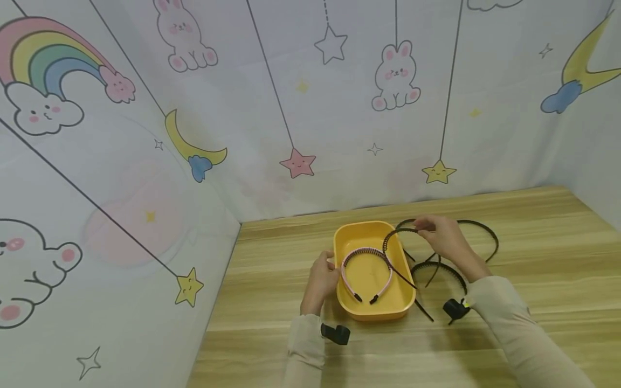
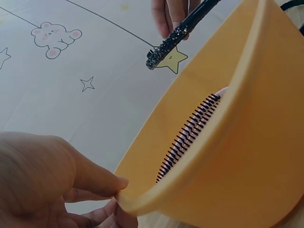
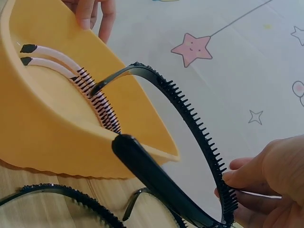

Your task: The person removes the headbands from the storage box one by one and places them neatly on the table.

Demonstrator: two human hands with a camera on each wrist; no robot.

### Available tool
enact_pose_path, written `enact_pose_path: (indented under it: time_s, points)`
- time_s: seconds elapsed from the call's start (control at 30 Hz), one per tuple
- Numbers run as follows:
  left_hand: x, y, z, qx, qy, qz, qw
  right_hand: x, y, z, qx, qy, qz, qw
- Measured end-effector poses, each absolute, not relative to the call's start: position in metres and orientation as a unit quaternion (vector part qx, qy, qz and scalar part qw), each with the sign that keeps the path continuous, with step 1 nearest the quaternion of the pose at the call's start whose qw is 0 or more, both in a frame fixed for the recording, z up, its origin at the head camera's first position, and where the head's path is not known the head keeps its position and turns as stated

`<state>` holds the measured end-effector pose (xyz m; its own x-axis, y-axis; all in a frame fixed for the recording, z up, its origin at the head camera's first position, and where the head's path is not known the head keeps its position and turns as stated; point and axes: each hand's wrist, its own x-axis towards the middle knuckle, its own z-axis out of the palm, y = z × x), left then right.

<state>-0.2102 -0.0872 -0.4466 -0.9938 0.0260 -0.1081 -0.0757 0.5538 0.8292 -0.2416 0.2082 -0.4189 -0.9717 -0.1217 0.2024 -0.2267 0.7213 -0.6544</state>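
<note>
A yellow tray (image 1: 371, 233) stands on the wooden table (image 1: 533, 302), close to the wall (image 1: 310, 108) with its bunny and star prints. Inside it lies one pink headband (image 1: 366, 253) with black comb teeth, its two black-tipped ends pointing toward the person.

The left hand (image 1: 321, 280) rests against the tray's left rim; the left wrist view shows fingertips (image 2: 114, 185) curled onto the rim's edge, holding it.

The right hand (image 1: 443, 237) pinches a black toothed headband (image 1: 395, 253) near the top of its arc, thumb and fingers pressed on the band, as the right wrist view shows. This headband is lifted and tilted over the tray's right side, one end dipping over the tray and the other slanting down past the right rim toward the table.

To the right of the tray, on the table, lie more black headbands (image 1: 477, 237), overlapping one another beneath and beyond the right hand. How many there are cannot be told.
</note>
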Motion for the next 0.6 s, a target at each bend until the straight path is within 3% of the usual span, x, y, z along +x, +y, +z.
enact_pose_path:
  time_s: [0.6]
  points:
    - [-0.211, -0.088, -0.448, -0.007, 0.883, 0.466, 0.056, -0.235, 0.228, -0.422, 0.08, -0.928, 0.358, 0.063]
